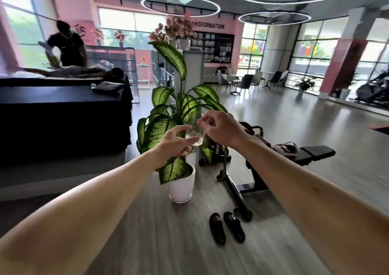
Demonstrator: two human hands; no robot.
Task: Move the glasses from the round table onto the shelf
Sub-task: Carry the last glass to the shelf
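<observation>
Head view, one glass in transit. Nearest the camera, both bare forearms reach forward from 7 and 5 o'clock and meet at frame centre. The left hand (179, 143) cups the base and lower wall of a clear glass (194, 135), thumb and curled fingers around it; the right hand (219, 128) pinches the rim from above between thumb and fingertips. Each grip is thus closed on the glass, which is carried in mid-air, upright or nearly so, resting on no surface. Below the hands, toward 6 o'clock, a pair of dark slippers (226, 227) lies on the wood floor; a white pot (181, 187) holding a variegated plant (174, 110) stands just behind the glass, with a weight bench (294, 154) at 3 o'clock of it. Farther off, a dark massage bed (61, 110) at 9 o'clock. Neither round counter nor shelf can be identified with certainty, so the count of glasses moved cannot be told; judged in hand: the carry, placement outstanding
</observation>
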